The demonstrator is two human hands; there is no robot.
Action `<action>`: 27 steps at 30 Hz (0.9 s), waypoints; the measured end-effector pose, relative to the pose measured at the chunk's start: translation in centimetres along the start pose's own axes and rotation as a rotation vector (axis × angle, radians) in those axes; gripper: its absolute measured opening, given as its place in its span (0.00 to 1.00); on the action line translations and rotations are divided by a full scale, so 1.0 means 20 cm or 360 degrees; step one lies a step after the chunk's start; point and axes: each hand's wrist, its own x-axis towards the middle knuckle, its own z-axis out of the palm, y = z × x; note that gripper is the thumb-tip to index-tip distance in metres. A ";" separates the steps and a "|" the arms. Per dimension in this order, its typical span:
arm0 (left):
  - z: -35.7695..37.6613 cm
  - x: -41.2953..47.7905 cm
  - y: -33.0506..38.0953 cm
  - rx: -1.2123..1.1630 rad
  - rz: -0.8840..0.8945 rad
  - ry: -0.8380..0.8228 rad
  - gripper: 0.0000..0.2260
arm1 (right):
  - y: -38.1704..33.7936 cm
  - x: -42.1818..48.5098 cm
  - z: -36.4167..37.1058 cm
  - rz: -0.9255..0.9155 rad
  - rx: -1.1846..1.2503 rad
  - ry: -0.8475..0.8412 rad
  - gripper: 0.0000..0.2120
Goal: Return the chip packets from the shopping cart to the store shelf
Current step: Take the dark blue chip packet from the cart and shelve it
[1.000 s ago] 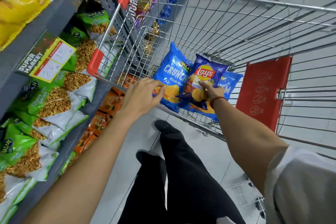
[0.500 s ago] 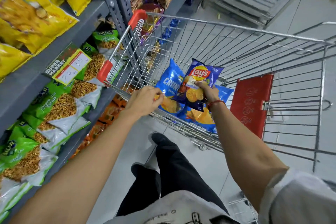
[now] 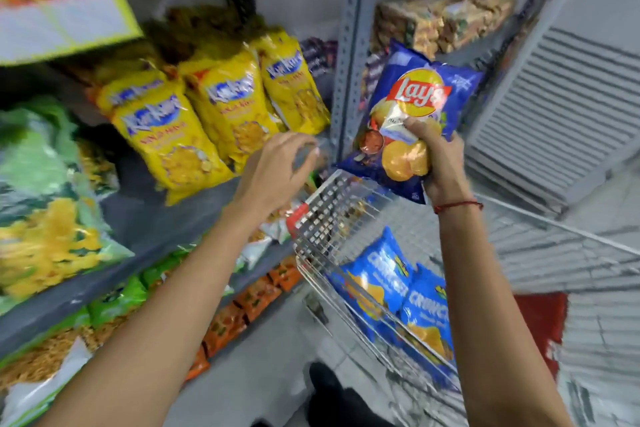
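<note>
Two light-blue chip packets point(image 3: 398, 291) lie inside the shopping cart point(image 3: 332, 215). Above the cart's rim, the right hand point(image 3: 441, 163) clutches a dark-blue Lay's packet point(image 3: 412, 107) by its lower edge. Left of the cart, the left hand point(image 3: 277, 170) hovers loosely curled, holding nothing, near yellow bags point(image 3: 221, 107) on the shelf point(image 3: 149, 218).

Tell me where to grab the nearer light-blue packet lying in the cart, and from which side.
Pinch the crimped top edge of the nearer light-blue packet, reaching down from above through the open top of the cart. It leans against the near wire wall, top seam upward and clear; its lower part is partly hidden.
</note>
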 end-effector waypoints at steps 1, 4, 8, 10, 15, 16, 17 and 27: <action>-0.13 0.01 0.00 0.0055 -0.0002 0.0136 0.13 | -0.07 -0.01 0.11 -0.0067 0.0018 -0.0095 0.12; -0.52 -0.02 0.00 0.0173 -0.0006 0.0521 0.13 | -0.26 -0.04 0.45 -0.0186 0.0103 -0.0354 0.11; -1.02 -0.13 0.02 0.0359 0.0026 0.0926 0.11 | -0.45 -0.14 0.90 -0.0308 0.0240 -0.0648 0.09; -1.24 -0.23 0.02 0.0496 -0.0026 0.1114 0.11 | -0.51 -0.21 1.12 -0.0322 0.0298 -0.0827 0.09; -1.71 -0.55 -0.03 0.0835 -0.0226 0.1400 0.11 | -0.57 -0.44 1.63 -0.0303 0.0470 -0.1152 0.10; -1.78 -0.62 -0.05 0.0923 -0.0300 0.1444 0.11 | -0.56 -0.49 1.73 -0.0279 0.0489 -0.1214 0.12; -1.86 -0.70 -0.08 0.1010 -0.0382 0.1485 0.12 | -0.55 -0.54 1.83 -0.0245 0.0502 -0.1276 0.14; -2.22 -1.22 -0.28 0.1422 -0.1106 0.1309 0.25 | -0.32 -1.07 2.62 0.0002 0.0364 -0.1774 0.23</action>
